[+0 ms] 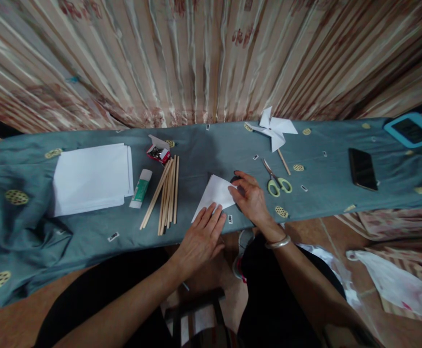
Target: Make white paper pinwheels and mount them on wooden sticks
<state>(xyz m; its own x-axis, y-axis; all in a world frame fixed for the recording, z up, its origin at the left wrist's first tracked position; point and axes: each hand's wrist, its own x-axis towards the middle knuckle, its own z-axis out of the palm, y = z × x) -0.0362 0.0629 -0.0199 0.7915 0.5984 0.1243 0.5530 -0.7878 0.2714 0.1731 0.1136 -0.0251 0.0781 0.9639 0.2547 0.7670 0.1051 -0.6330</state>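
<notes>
A white sheet of paper, folded to a triangle-like shape, lies on the cloth in front of me. My left hand rests flat on its lower edge, fingers stretched out. At the right corner of the paper, my right hand has its thumb and bent fingers closed on it. Green-handled scissors lie to the right of that hand, with their blades slightly apart. Behind them is a white paper pinwheel on a wooden stick.
Left of the hands lie several wooden sticks, a glue stick, an open red box of small metal pieces and a stack of white paper. A phone and a blue-framed tablet lie at the right. A curtain hangs behind the table.
</notes>
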